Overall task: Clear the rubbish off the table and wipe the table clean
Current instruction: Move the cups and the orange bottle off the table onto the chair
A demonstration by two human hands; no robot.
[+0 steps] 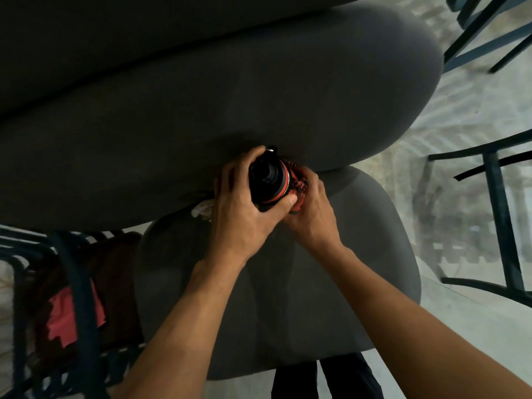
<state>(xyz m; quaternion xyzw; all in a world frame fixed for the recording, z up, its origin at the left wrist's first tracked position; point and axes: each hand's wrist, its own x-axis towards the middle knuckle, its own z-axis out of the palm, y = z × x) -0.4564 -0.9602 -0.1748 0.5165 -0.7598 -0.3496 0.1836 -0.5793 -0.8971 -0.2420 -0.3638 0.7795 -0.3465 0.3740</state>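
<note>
Counts, left to right: one dark chair (72, 298) at lower left with a red-and-brown cloth (62, 321) on it, one white crumpled scrap (201, 210) at the table edge, one black bottle (269, 177) with a red band, two hands, one grey seat (359, 254) under the arms, dark chair frames (495, 197) at right (at least two, number unclear). One big dark grey table (201, 96) fills the upper frame.

Left hand (239, 208): fingers curled round the bottle's left side, thumb wrapped across its near side, firm grip.

Right hand (312, 214): fingers curled at the bottle's right side, on a red-and-black braided cord (296, 180) attached there. Can't tell if it pinches the cord or only the bottle body.

Bottle sits at the table's near edge, between both hands, just right of the white scrap. Its cap end faces up toward the camera, so the long axis runs roughly upright, tilted slightly away. Whether its base touches the tabletop is hidden by the hands.

Dark trouser legs (325, 378) show at bottom centre. Pale patterned floor (460, 139) at right.
</note>
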